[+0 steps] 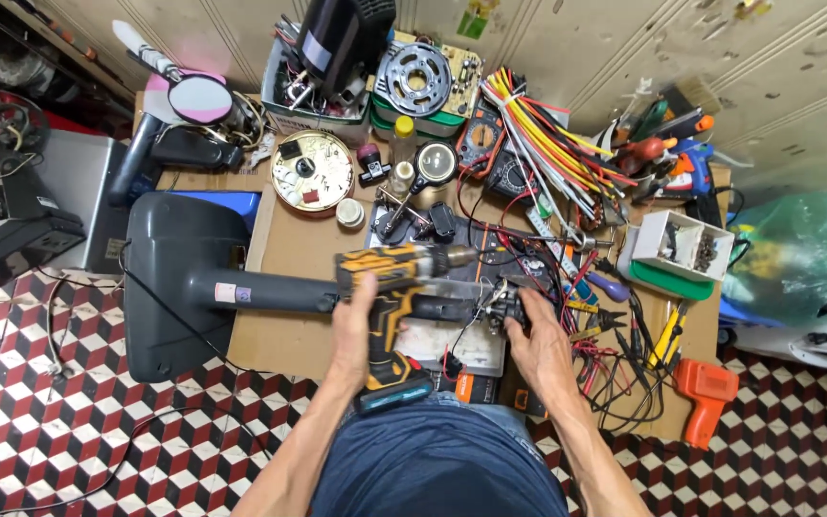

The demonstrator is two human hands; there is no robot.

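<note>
My left hand (353, 330) grips the handle of a yellow and black cordless drill (396, 278), whose chuck points right. My right hand (536, 343) rests on the black wired end (504, 304) of a dark grey fan stand pole (279, 290) that lies across the low cardboard-topped workbench (289, 244). The pole runs left to its wide grey base (179, 282), which hangs over the bench edge. The drill crosses in front of the pole.
The bench back holds a round tin of parts (312, 171), a multimeter (483, 140), a bundle of coloured wires (547, 144), a fan motor (415, 78), a white parts box (677, 244) and pliers (593, 321). An orange tool (705, 393) lies right. The floor is chequered tile.
</note>
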